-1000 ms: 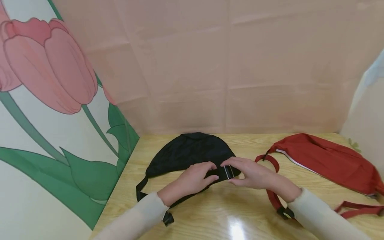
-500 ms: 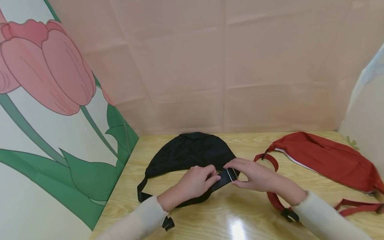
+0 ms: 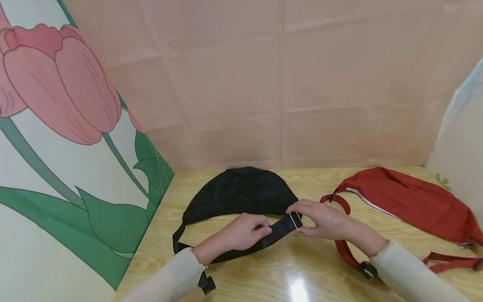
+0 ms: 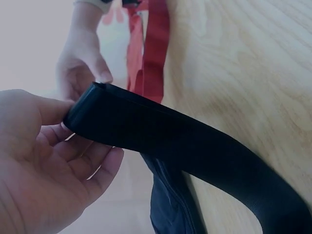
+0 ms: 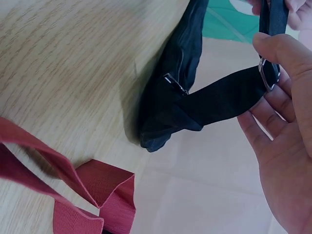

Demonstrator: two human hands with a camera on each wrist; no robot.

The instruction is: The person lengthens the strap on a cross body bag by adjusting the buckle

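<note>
Creased beige cloth [image 3: 226,88] walls off the back, big pink tulips [image 3: 71,84] bloom down the left side, and up front it's a pale wooden table [image 3: 313,260] with two bags on it. My black bag [image 3: 241,191] is centre stage, lying flat near the cloth, its curved edge facing away from me. Both hands are busy on its strap! My left hand [image 3: 245,230] has its fingers curled in, pinching the black strap [image 3: 279,232]; the left wrist view shows the webbing doubled into a fold right at my fingertips. My right hand [image 3: 324,220] holds the metal slider [image 3: 295,219] close to the bag's right end, thumb on one side, fingers behind.

So where do we stand? The strap runs through the slider, and a doubled length spans between my hands, so I'd call this length adjustment midway. Left to settle: where that slider finally sits. Down below my left sleeve [image 3: 170,272], the black buckle [image 3: 206,284] hangs at a loose strap end, not clipped to anything I can see. Off to the right lies the red bag [image 3: 403,201], its red strap [image 3: 343,251] looped beside my right forearm, touched by neither hand.
</note>
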